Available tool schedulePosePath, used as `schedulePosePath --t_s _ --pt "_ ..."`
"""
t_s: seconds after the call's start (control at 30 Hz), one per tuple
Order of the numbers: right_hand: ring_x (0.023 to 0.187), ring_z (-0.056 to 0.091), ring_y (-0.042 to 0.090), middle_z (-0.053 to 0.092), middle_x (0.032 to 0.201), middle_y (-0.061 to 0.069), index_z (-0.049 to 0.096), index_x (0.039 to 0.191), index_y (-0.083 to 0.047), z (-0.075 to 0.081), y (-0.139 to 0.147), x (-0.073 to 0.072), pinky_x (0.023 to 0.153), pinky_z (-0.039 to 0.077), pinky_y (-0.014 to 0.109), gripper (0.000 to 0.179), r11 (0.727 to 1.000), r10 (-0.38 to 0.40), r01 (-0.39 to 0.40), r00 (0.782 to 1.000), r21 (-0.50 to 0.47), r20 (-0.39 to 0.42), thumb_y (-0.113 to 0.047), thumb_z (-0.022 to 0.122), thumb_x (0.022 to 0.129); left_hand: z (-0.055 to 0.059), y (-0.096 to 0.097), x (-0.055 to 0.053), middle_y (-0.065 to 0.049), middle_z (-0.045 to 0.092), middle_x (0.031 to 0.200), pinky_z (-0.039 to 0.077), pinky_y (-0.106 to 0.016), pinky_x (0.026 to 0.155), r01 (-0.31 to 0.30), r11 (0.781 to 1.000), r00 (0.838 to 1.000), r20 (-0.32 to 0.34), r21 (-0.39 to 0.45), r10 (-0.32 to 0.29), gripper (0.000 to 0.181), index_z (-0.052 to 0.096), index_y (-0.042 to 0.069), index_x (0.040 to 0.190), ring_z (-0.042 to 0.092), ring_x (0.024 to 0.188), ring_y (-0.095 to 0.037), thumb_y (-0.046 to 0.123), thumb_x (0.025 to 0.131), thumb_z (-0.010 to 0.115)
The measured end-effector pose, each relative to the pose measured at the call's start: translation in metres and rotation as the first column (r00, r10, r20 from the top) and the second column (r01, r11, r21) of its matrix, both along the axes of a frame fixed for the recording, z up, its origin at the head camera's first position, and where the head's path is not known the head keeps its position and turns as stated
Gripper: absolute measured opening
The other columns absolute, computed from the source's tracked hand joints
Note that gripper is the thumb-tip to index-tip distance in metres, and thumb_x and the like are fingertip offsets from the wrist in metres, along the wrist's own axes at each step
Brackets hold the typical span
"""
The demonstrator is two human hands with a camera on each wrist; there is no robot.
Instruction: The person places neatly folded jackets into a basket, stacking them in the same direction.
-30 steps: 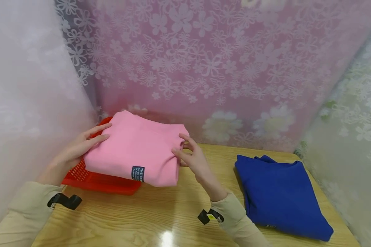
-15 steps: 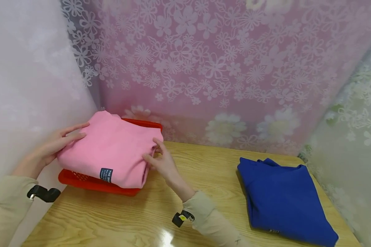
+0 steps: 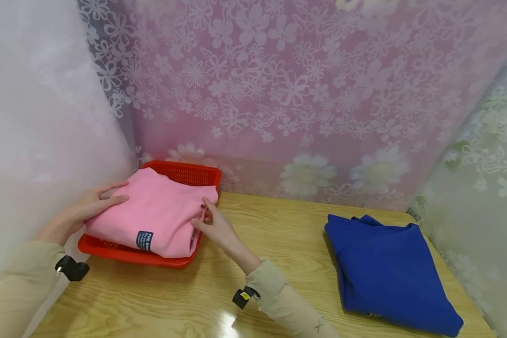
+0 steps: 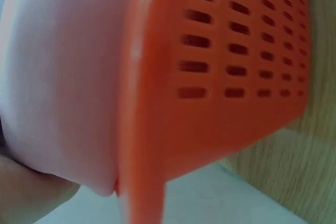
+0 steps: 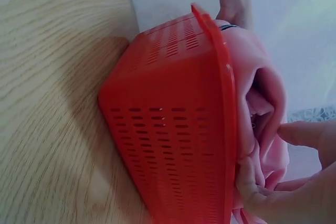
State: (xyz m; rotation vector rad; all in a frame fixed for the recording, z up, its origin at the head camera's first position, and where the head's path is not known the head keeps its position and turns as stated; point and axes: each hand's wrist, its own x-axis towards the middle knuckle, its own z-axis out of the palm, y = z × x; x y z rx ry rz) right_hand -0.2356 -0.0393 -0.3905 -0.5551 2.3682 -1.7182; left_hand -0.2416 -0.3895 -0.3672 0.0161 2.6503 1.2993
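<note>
A folded pink garment point(image 3: 156, 211) with a dark printed label lies over the red plastic basket point(image 3: 190, 174), partly inside it and bulging above the rim. My left hand point(image 3: 82, 209) holds its left side, with fingers on top; the fingers' underside is hidden. On the opposite side, my right hand point(image 3: 219, 230) pinches the folded edge. In the right wrist view, the thumb and fingers are at the garment's point(image 5: 257, 77) open folds, beside the basket rim point(image 5: 228, 98). The left wrist view shows the garment point(image 4: 63, 77) bulging over the basket wall point(image 4: 210, 124).
A folded blue garment point(image 3: 393, 272) lies on the right of the wooden table point(image 3: 274, 234). A pink floral curtain point(image 3: 253, 94) hangs behind the table. Pale sheets point(image 3: 38, 117) line the left and right sides.
Both hands have carried the pink garment left over the basket, then lowered it into the basket's opening. More of the basket's back rim now shows. The blue garment lies where it was.
</note>
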Motion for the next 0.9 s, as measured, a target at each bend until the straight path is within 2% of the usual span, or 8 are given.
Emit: schedulePosePath --t_s 0.13,0.3,0.5,0.6,0.67,0.73,0.83,0.9 --pt "0.113 0.061 0.027 0.062 0.133 0.013 0.04 0.155 -0.005 -0.007 0.001 -0.005 0.095 0.051 0.036 0.071 0.984 -0.014 0.042 0.987 0.172 -0.159 -0.024 0.072 0.095 -0.003 0.003 -0.003 -0.039 0.018 0.159 0.038 -0.07 0.104 0.001 0.998 1.0 -0.024 -0.062 -0.003 0.08 0.022 0.013 0.162 0.03 0.137 -0.059 0.051 0.101 0.056" --pt "0.118 0.057 0.031 0.063 0.133 0.011 0.044 0.154 -0.009 -0.014 -0.004 -0.005 0.1 0.047 0.041 0.068 0.929 -0.022 0.143 0.942 0.34 -0.334 -0.032 0.072 0.096 -0.005 0.006 -0.001 -0.04 0.02 0.157 0.041 -0.069 0.102 -0.022 0.997 0.999 -0.034 -0.079 0.019 0.083 0.023 0.008 0.161 0.033 0.134 -0.06 0.052 0.1 0.057" --pt "0.125 0.049 0.031 0.051 0.135 0.017 0.05 0.15 -0.009 -0.016 -0.006 -0.002 0.102 0.047 0.04 0.064 0.912 -0.049 0.217 0.901 0.349 -0.43 -0.032 0.073 0.095 -0.009 0.01 -0.001 -0.043 0.027 0.152 0.048 -0.066 0.097 -0.059 0.992 0.997 -0.057 -0.113 0.052 0.083 0.025 0.005 0.16 0.042 0.128 -0.058 0.052 0.1 0.056" --pt "0.127 0.048 0.032 0.05 0.138 0.016 0.054 0.147 -0.012 -0.016 -0.004 0.001 0.105 0.045 0.043 0.057 0.918 -0.031 0.219 0.871 0.33 -0.491 -0.031 0.071 0.097 -0.011 0.011 0.0 -0.043 0.029 0.151 0.046 -0.069 0.098 -0.067 0.99 0.994 -0.088 -0.121 0.057 0.081 0.026 0.001 0.158 0.041 0.128 -0.059 0.051 0.101 0.054" --pt "0.13 0.047 0.033 0.049 0.143 0.014 0.057 0.145 -0.017 -0.015 -0.002 0.005 0.106 0.045 0.046 0.051 0.926 0.013 0.198 0.834 0.322 -0.552 -0.031 0.069 0.098 -0.012 0.013 0.003 -0.041 0.032 0.15 0.044 -0.07 0.099 -0.069 0.987 0.99 -0.133 -0.143 0.05 0.078 0.029 -0.002 0.156 0.041 0.128 -0.059 0.048 0.102 0.053" --pt "0.135 0.045 0.034 0.05 0.146 0.012 0.061 0.141 -0.022 -0.015 0.0 0.009 0.11 0.043 0.05 0.046 0.929 0.102 0.154 0.769 0.337 -0.632 -0.034 0.07 0.097 -0.013 0.018 0.008 -0.041 0.038 0.147 0.043 -0.071 0.098 -0.072 0.982 0.978 -0.205 -0.174 0.036 0.073 0.033 -0.005 0.153 0.044 0.127 -0.059 0.044 0.103 0.054" --pt "0.142 0.041 0.031 0.052 0.149 0.004 0.066 0.135 -0.032 -0.014 0.003 0.015 0.11 0.043 0.051 0.043 0.885 0.277 0.111 0.656 0.453 -0.702 -0.046 0.07 0.095 -0.014 0.026 0.018 -0.038 0.049 0.138 0.045 -0.069 0.097 -0.094 0.968 0.94 -0.342 -0.231 0.01 0.061 0.044 -0.007 0.146 0.05 0.12 -0.057 0.035 0.102 0.059" --pt "0.145 0.04 0.028 0.052 0.15 0.0 0.067 0.134 -0.036 -0.014 0.004 0.018 0.111 0.042 0.05 0.043 0.841 0.377 0.094 0.605 0.534 -0.701 -0.05 0.069 0.094 -0.015 0.032 0.025 -0.035 0.055 0.133 0.045 -0.069 0.097 -0.096 0.96 0.904 -0.427 -0.264 -0.027 0.053 0.053 -0.006 0.14 0.053 0.119 -0.054 0.027 0.1 0.065"
